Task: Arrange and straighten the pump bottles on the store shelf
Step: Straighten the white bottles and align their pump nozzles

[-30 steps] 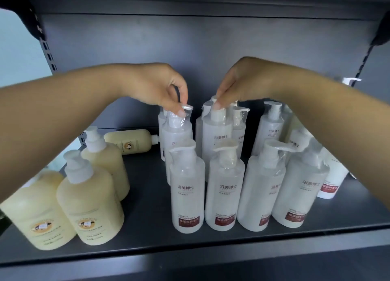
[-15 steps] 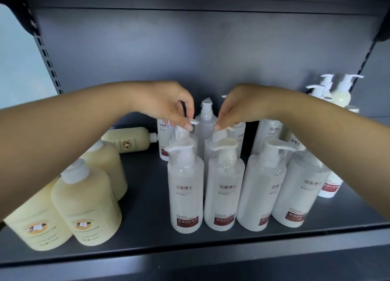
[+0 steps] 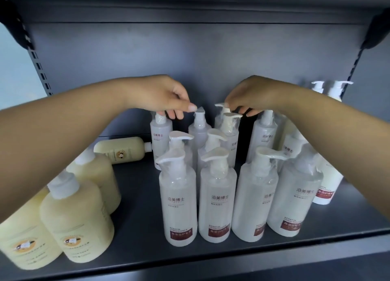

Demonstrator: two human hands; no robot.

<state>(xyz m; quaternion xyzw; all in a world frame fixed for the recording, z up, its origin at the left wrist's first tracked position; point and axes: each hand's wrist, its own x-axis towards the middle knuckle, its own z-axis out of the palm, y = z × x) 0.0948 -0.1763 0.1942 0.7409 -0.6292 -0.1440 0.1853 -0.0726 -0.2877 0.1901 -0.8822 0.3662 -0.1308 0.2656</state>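
Several clear pump bottles with red labels stand in rows on the grey shelf [image 3: 135, 217]; the front row [image 3: 178, 198] is upright. My left hand [image 3: 162, 97] reaches to the back row, its fingers closed over the pump head of the back-left clear bottle [image 3: 159, 137], and its thumb tip touches the neighbouring bottle's pump [image 3: 199, 114]. My right hand [image 3: 255, 95] pinches the nozzle of a back-row bottle's pump [image 3: 220, 106], just behind another wrapped pump [image 3: 229, 120]. My forearms hide parts of the bottles at both sides.
Several cream-yellow bottles [image 3: 76, 223] crowd the front left, and one cream bottle [image 3: 121, 150] lies on its side behind them. White pump bottles [image 3: 335, 90] stand at the far right by the slotted upright. The shelf's front lip [image 3: 232, 266] runs along the bottom.
Both hands have left the second-row pumps and moved further back to the back-row pumps. The view has shifted slightly.
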